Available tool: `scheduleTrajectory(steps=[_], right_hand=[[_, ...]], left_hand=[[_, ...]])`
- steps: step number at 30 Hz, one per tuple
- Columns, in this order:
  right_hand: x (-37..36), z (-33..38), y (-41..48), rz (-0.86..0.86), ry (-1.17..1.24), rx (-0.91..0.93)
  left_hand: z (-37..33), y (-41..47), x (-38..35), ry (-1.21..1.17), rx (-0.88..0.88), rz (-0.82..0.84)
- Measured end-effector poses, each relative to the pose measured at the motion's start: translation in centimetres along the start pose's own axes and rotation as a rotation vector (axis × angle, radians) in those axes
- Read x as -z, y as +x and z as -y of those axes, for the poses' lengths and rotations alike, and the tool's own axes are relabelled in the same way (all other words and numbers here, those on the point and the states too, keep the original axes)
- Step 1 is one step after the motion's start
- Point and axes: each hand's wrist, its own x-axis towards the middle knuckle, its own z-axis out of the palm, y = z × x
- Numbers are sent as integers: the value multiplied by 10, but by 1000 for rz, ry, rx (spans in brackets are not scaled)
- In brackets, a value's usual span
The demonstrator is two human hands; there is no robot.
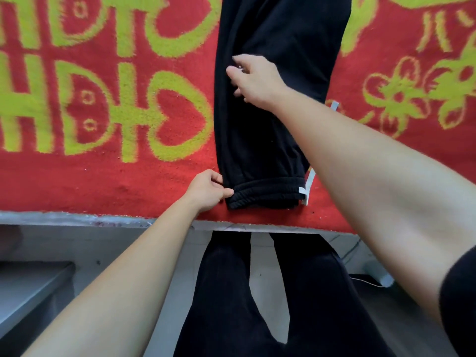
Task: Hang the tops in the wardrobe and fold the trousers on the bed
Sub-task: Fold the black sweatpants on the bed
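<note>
L hand [208, 189] pinches the near elastic end of the black trousers [270, 130], thumb on top, right by the edge of the red-covered bed [77, 191]. Trousers lie lengthwise on it, running away from me. R hand [255, 78] sits mid-leg, fingers bent; can't tell if it's pinching or just pressing. I'd keep the L end pinned, smooth w/ R, then fold w/ edges flush. No containers in view.
</note>
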Motion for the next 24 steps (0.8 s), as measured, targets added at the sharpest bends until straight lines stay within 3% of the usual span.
scheduleTrajectory(steps=[3,5,8,11,15,24], right_hand=[[23,-36,-29,-454,-52,-112],[23,-68,-62,-597,-48,-324],[6,-111,-111,-354,51,-665],[-20,-137,-150,-113,52,-620],[-36,-145,-181,-140,157,-628],[-33,-159,-221,79,267,-716]], left_hand=[[-2,-4,0,-57,34,21],[-3,-8,-4,-113,47,0],[-3,-10,-12,-184,72,-54],[-4,-12,-19,-246,100,-27],[2,-24,-28,-239,140,-24],[33,-53,-45,-191,272,54]])
